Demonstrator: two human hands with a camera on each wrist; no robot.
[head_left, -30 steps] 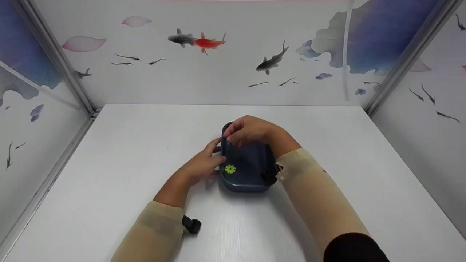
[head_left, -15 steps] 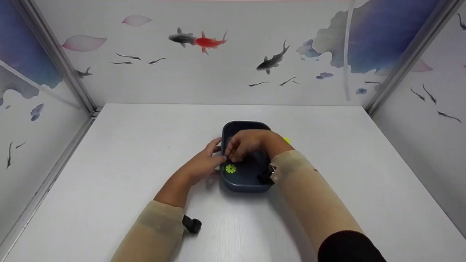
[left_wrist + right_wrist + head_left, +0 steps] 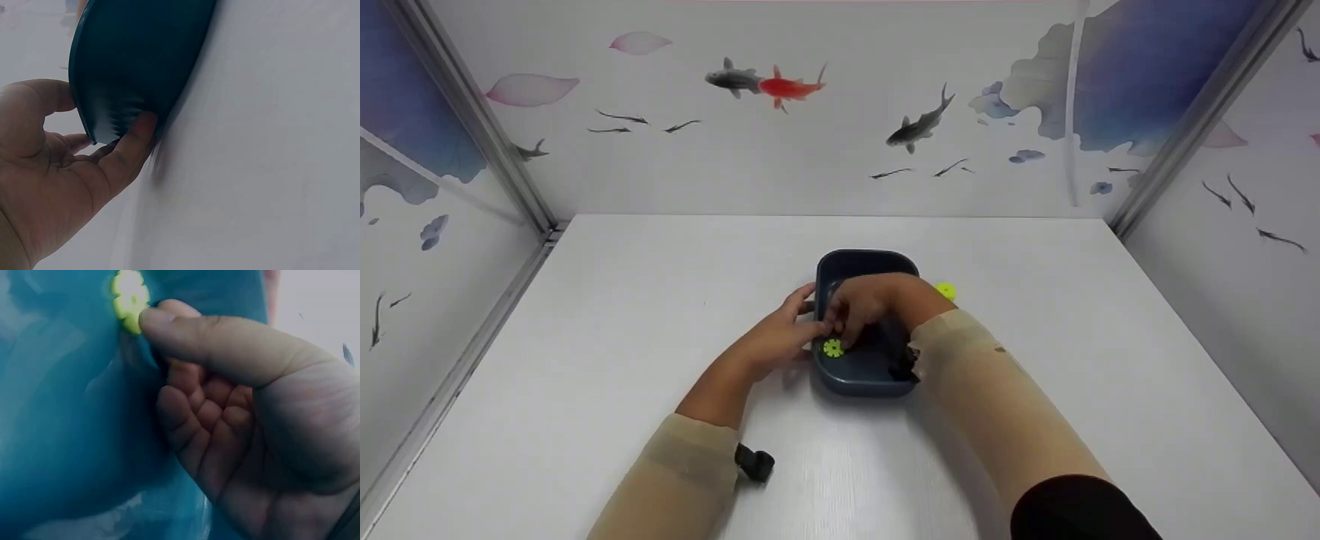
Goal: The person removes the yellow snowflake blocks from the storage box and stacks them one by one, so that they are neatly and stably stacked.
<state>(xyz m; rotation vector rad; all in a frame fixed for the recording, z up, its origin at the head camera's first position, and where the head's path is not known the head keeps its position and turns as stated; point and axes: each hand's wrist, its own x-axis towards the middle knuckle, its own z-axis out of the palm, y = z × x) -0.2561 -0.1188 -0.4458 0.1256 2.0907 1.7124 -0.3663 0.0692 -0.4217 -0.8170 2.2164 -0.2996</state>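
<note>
White surface (image 3: pixel 607 360) enclosed by panels printed with fish and lotus; dark blue tray (image 3: pixel 861 375) at its centre; left hand (image 3: pixel 776 337) grips the tray's left rim, thumb inside, fingers outside; right hand (image 3: pixel 864 306) inside the tray, fingers curled, thumb touching a green gear-shaped disc (image 3: pixel 833 348); a second green disc (image 3: pixel 946 291) lies on the surface just right of the tray.

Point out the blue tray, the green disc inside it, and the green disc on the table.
blue tray (image 3: pixel 864 259), head view, far rim.
green disc in tray (image 3: pixel 832 348), head view, centre.
green disc on table (image 3: pixel 946 291), head view, centre.
</note>
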